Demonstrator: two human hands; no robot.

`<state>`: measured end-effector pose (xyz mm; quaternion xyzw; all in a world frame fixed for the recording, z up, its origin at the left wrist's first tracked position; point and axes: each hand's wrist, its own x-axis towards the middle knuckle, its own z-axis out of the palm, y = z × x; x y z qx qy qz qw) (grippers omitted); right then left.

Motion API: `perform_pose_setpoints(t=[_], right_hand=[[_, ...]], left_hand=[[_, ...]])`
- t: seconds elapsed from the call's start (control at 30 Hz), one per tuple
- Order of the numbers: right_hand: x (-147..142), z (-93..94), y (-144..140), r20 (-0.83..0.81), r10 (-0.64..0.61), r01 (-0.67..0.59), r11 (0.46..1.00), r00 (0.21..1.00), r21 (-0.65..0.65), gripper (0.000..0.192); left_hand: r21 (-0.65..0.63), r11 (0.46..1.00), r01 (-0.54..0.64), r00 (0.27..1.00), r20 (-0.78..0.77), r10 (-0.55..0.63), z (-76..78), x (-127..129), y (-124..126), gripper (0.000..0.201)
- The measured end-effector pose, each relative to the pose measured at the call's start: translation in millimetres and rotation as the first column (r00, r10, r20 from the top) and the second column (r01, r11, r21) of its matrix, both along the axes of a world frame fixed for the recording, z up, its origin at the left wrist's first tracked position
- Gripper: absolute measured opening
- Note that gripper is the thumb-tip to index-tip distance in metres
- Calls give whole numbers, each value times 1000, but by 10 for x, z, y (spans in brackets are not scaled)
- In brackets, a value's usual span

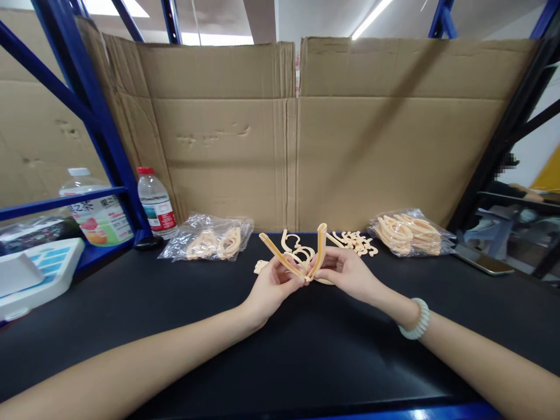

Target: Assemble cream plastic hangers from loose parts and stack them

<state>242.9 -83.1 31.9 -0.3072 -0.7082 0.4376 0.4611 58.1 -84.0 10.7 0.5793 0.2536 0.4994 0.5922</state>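
Two cream-coloured strips meet at their lower ends in a V-shaped piece [321, 248] held up over the table's middle. My left hand [273, 289] pinches the left arm of the V low down, near the joint. The right arm of the V is gripped by my right hand [347, 271], its thumb and fingers close to the same joint. Whether the strips are one part or two pressed together I cannot tell. Just behind my hands lie loose cream curved pieces [291, 239], partly hidden, and a pile of small curly pieces [356, 242] to their right.
Clear plastic bags of cream parts lie at the left [210, 239] and right [409, 233] on the black table [280, 361]. A red-capped bottle [155, 201] stands back left, and a phone [483, 261] rests far right. Cardboard [394, 128] walls the back.
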Motion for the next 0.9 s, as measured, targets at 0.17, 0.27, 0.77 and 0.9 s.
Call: perform_pose_setpoints(t=[0.17, 0.27, 0.77, 0.9], right_hand=[[-19, 8, -23, -9, -28, 28, 999, 1000, 25, 16], [-27, 20, -42, -16, -44, 45, 999, 999, 27, 17], [-46, 15, -69, -39, -65, 66, 998, 997, 18, 19], [-61, -16, -80, -55, -83, 83, 997, 995, -5, 20]], left_hand=[[-20, 1000, 1, 1000, 17, -1, 11, -3, -3, 33], [-31, 999, -9, 1000, 15, 9, 25, 0, -9, 33], [-86, 995, -52, 998, 36, 55, 52, 10, -20, 36], [-88, 994, -57, 998, 32, 61, 55, 7, -25, 35]])
